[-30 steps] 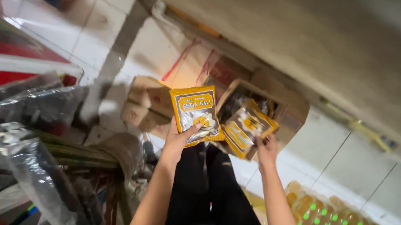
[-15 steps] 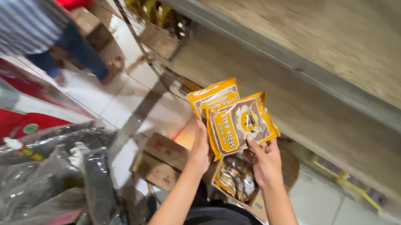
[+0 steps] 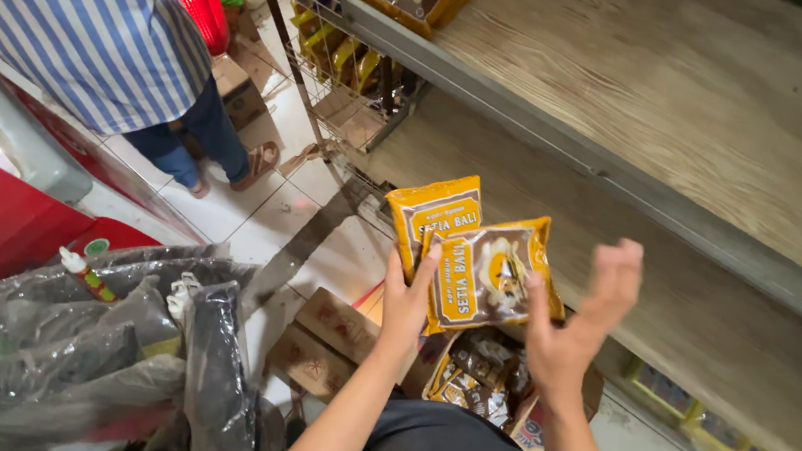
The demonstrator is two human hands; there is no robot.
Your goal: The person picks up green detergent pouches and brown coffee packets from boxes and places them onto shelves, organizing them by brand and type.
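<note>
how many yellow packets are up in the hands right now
2. One yellow packet sits behind, gripped by the left hand. The second packet overlaps it in front, beside the open right hand. More lie in the cardboard box below, partly hidden.

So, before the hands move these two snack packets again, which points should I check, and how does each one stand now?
1. Left hand has a grip on the packets: ok; its fingers lie on the lower edge of the yellow packet and the brown packet.
2. Right hand holds a packet: not ok; it is open, fingers spread, beside the brown packet.
3. Wooden shelf behind the packets has bare space: ok.
4. Cardboard box below is open, packets inside: ok.
5. Person in striped shirt stands apart from the hands: ok.
</note>
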